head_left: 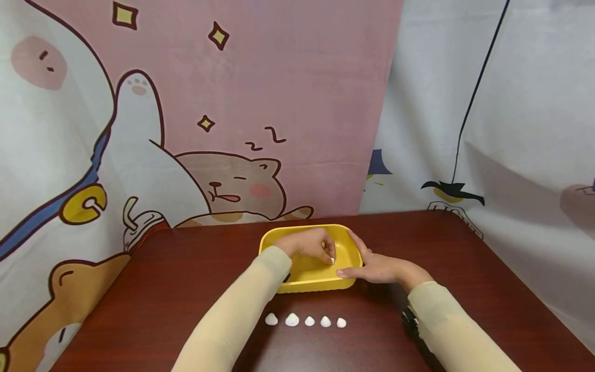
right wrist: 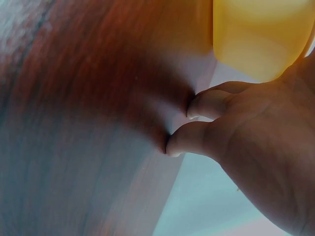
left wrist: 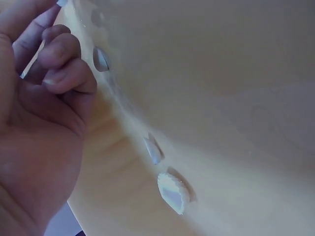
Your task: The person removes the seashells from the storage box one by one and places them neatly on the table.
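A yellow plastic basin (head_left: 304,285) stands on the dark red-brown table. Inside it, my left hand (head_left: 307,244) pinches a small white seashell (head_left: 332,261) between thumb and fingertips. The left wrist view shows the left hand (left wrist: 44,98) with its other fingers curled, and more seashells (left wrist: 172,191) lying along the basin's inner edge. My right hand (head_left: 383,267) holds the basin's right end, thumb over the near rim and another finger along the outside. In the right wrist view, two fingertips of the right hand (right wrist: 256,132) reach down to the table beside the basin (right wrist: 261,39).
Several white seashells (head_left: 292,320) lie in a row on the table (head_left: 186,289), in front of the basin. A printed cartoon cloth (head_left: 302,103) hangs behind the table and down its left side, with pale cloth at the right.
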A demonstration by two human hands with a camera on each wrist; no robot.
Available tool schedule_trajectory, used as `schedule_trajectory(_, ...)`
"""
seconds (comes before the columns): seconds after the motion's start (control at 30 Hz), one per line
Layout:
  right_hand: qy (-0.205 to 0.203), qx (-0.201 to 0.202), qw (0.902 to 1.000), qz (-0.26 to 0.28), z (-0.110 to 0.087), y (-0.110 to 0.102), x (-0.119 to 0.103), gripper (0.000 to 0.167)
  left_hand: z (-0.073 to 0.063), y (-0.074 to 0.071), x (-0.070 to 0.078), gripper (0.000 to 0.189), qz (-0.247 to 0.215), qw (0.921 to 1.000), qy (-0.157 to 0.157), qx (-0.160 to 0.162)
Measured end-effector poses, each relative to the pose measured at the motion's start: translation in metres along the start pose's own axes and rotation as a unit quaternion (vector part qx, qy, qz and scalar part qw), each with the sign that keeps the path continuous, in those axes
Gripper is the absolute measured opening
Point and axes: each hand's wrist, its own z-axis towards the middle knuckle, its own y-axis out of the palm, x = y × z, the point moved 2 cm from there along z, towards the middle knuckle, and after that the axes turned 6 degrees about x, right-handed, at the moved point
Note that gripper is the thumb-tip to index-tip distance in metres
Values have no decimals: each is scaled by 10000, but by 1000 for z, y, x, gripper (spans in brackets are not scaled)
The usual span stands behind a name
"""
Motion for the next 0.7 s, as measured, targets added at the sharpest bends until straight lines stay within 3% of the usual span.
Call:
schedule_trajectory(0.2,43,-1,10000,0,-1,0,-1,126,-2,1,1,9,-196,9997,-117,37)
schedule_trajectory(0.5,54,-8,10000,39,-2,0,-1,126,0,1,7,3,-468,9986,-144,-210)
schedule_trajectory(0.7,30,-51,10000,51,-3,-2,-2,126,-1,-15,20,8,-315,9995,-89,-34)
